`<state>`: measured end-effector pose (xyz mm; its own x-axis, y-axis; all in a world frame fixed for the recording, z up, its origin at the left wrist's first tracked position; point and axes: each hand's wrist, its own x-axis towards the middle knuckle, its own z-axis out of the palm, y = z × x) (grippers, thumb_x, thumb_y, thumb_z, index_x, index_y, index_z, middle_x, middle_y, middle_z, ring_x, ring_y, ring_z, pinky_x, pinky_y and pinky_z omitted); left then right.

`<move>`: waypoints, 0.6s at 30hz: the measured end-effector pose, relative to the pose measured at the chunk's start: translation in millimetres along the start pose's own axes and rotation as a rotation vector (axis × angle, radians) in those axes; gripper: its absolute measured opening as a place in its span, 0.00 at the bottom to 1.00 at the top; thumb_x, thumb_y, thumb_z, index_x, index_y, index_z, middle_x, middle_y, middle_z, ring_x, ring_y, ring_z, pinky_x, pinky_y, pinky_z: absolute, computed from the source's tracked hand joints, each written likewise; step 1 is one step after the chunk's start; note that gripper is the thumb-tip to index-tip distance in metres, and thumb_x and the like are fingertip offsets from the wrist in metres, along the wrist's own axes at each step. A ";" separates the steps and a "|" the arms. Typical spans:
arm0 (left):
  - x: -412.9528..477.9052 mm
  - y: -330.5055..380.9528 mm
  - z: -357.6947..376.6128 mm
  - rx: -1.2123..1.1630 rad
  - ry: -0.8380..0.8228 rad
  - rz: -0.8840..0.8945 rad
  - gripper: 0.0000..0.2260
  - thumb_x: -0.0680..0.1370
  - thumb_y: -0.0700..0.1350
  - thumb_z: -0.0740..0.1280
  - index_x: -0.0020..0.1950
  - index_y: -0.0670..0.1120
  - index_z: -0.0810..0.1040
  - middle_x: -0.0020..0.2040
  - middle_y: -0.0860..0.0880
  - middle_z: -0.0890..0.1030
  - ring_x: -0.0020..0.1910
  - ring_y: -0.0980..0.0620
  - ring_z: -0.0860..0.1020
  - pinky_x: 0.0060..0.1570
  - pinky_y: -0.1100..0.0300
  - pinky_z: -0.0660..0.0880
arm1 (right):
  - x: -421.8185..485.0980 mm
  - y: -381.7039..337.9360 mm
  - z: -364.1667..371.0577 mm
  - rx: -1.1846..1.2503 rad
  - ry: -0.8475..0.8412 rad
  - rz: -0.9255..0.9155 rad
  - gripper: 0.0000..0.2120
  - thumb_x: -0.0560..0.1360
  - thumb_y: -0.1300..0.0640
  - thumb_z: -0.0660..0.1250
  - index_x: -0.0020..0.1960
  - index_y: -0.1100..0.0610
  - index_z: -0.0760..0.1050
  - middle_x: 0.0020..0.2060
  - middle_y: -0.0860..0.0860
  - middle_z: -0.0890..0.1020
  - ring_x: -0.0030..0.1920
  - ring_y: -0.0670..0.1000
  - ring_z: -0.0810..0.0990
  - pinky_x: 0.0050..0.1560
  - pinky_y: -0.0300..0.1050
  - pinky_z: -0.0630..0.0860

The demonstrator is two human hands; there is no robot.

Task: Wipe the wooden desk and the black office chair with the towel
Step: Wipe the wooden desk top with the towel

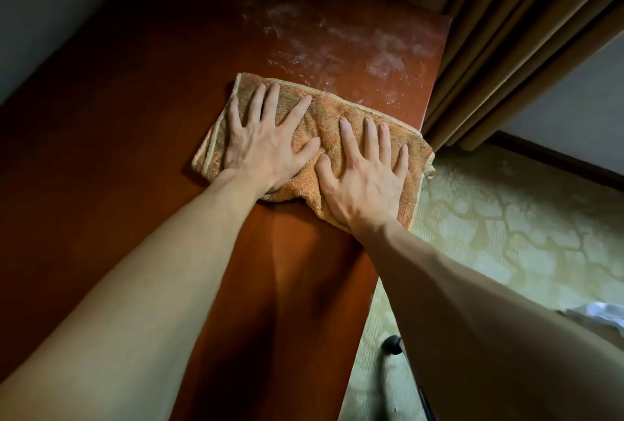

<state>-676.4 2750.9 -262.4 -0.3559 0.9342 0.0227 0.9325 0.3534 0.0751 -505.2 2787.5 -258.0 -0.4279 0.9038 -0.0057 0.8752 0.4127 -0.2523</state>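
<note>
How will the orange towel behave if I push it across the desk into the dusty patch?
Likely floppy: the towel wrinkles between the left hand and right hand. Probably bunches unless pressed flat. Its corner overhanging the desk edge may droop.

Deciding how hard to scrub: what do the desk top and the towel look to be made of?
The desk top: apparently wood or veneer, reddish-brown, smooth semi-gloss varnish; it shows a soft sheen, with pale dusty smears beyond the towel. The towel: orange-tan terry, probably cotton; fuzzy looped pile and a stitched hem.
</note>
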 end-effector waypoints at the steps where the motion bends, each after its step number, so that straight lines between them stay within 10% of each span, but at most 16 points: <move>1: 6.4 0.6 0.6 -0.001 0.002 -0.004 0.34 0.78 0.71 0.43 0.83 0.63 0.48 0.84 0.41 0.50 0.83 0.43 0.46 0.78 0.33 0.41 | 6.9 1.0 -0.3 0.000 -0.005 -0.002 0.33 0.80 0.33 0.47 0.83 0.41 0.51 0.84 0.51 0.51 0.83 0.52 0.43 0.80 0.64 0.39; 18: 103.2 8.5 6.7 -0.028 0.017 -0.028 0.35 0.76 0.72 0.41 0.83 0.63 0.49 0.84 0.41 0.50 0.83 0.41 0.46 0.77 0.32 0.41 | 105.1 15.2 -2.7 0.005 -0.009 0.000 0.33 0.80 0.33 0.47 0.83 0.41 0.51 0.84 0.50 0.50 0.83 0.52 0.42 0.80 0.63 0.38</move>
<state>-704.7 2850.6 -266.0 -0.3834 0.9228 0.0367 0.9199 0.3781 0.1043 -536.2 2889.2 -259.8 -0.4297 0.9029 -0.0148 0.8743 0.4119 -0.2568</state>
